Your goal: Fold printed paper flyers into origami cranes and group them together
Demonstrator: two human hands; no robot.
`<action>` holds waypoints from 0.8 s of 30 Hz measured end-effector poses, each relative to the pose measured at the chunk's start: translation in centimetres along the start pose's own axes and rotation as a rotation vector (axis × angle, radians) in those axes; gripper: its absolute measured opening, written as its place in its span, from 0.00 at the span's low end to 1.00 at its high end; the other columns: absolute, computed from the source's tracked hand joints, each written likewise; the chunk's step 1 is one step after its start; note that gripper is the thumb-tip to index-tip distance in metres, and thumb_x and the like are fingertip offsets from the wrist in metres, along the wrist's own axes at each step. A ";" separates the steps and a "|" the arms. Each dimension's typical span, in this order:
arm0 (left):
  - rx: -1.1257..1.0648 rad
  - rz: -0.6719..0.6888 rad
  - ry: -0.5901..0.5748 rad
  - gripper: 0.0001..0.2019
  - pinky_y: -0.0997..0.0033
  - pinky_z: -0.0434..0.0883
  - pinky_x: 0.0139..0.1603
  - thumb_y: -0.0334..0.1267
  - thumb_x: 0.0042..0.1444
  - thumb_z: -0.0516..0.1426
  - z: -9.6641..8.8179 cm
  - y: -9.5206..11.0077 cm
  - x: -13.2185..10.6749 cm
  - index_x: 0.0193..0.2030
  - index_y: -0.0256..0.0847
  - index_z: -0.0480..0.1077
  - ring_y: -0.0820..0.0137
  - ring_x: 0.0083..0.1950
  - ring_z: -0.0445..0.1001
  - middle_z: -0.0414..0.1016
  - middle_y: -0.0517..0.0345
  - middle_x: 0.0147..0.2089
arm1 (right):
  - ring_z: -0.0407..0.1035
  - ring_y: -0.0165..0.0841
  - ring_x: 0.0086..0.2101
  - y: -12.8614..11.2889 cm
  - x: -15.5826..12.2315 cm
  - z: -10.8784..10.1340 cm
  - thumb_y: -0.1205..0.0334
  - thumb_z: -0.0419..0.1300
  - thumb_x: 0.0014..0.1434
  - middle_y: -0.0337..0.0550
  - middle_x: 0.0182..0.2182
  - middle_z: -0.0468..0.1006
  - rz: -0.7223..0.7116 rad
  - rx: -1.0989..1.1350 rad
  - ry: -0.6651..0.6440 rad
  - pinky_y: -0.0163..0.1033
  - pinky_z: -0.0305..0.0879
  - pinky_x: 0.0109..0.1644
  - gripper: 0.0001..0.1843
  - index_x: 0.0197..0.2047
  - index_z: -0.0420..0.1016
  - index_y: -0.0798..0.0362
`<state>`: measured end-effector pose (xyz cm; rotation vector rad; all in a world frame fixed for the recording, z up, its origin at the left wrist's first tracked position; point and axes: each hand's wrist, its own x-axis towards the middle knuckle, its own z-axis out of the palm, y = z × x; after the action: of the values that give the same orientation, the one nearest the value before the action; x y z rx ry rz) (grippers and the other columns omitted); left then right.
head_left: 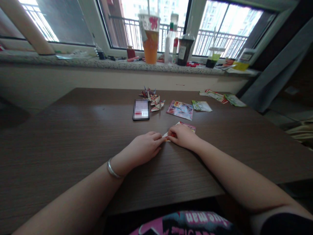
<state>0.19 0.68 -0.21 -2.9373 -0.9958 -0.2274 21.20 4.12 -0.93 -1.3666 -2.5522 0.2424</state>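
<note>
A small piece of printed, colourful paper (188, 126) lies flat on the brown wooden table (73, 137) in front of me. My right hand (183, 135) rests on top of it, fingers curled and pressing it down. My left hand (145, 148), a silver bracelet on its wrist, pinches the paper's left corner with fingers pressed together. Both hands meet at that corner. Most of the paper is hidden under my right hand.
A phone (141, 109) lies beyond my hands, with folded paper cranes (153, 98) beside it. Printed sheets (180, 109) and paper stacks (201, 105) lie to the right. Drink cups (149, 37) and bottles (171, 36) stand on the windowsill.
</note>
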 end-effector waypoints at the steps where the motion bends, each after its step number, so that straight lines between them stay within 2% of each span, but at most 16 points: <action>1: 0.002 0.006 -0.004 0.17 0.62 0.71 0.51 0.35 0.65 0.48 0.0 0.0 0.0 0.59 0.40 0.65 0.63 0.49 0.70 0.72 0.50 0.48 | 0.69 0.34 0.34 0.0 0.0 0.0 0.59 0.61 0.58 0.43 0.31 0.79 0.005 0.008 -0.002 0.37 0.57 0.39 0.07 0.32 0.75 0.53; 8: -0.008 0.012 -0.015 0.17 0.62 0.69 0.54 0.34 0.64 0.49 -0.4 0.2 0.0 0.58 0.41 0.66 0.63 0.51 0.69 0.71 0.51 0.49 | 0.69 0.33 0.34 0.1 0.1 0.1 0.61 0.61 0.57 0.43 0.31 0.78 0.018 0.034 -0.013 0.36 0.57 0.39 0.05 0.32 0.75 0.53; 14: 0.021 0.009 -0.053 0.14 0.62 0.70 0.50 0.30 0.61 0.51 -0.8 0.3 0.2 0.51 0.39 0.70 0.63 0.47 0.70 0.72 0.51 0.46 | 0.67 0.31 0.31 0.3 0.2 0.2 0.61 0.60 0.58 0.42 0.29 0.77 0.025 0.053 -0.016 0.35 0.56 0.37 0.06 0.32 0.75 0.54; 24: 0.076 -0.020 -0.090 0.12 0.62 0.70 0.48 0.29 0.59 0.51 -1.2 0.5 0.2 0.47 0.37 0.71 0.63 0.45 0.72 0.73 0.50 0.44 | 0.67 0.32 0.33 0.4 0.1 0.3 0.60 0.60 0.58 0.42 0.30 0.77 0.027 0.064 -0.009 0.35 0.56 0.37 0.06 0.32 0.75 0.53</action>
<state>0.50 0.36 1.07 -2.8928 -1.0215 -0.0576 21.33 4.45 -1.31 -1.3808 -2.5115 0.3331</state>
